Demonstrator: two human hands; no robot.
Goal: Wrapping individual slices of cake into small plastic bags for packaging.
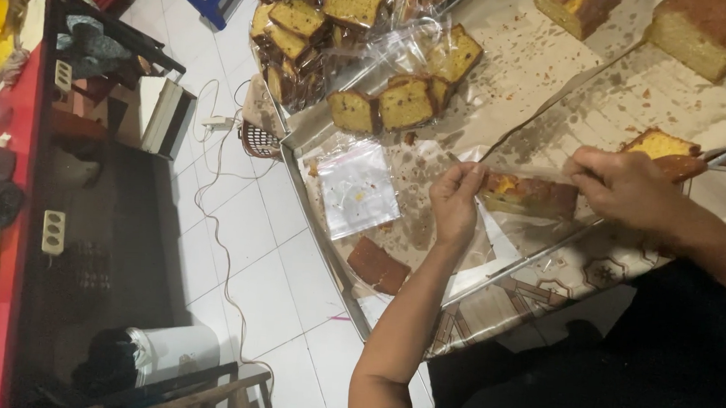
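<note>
Plastic bag (497,205) pinched by left hand (455,203), right hand (624,188) gripping cake slice (527,196) (both outstretched).

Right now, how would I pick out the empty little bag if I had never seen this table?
Start at the long metal tray lined with crumb-strewn paper on the table's left side. Below the pile of bagged cake slices and left of the left hand lies a flat clear bag. Unlike every other bag here, it holds no cake, only a few crumbs.

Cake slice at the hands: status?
Left hand pinches the clear bag open. Right hand pushes the cake slice in. Empty bag and loose slice lie nearby, not blocking.
</note>
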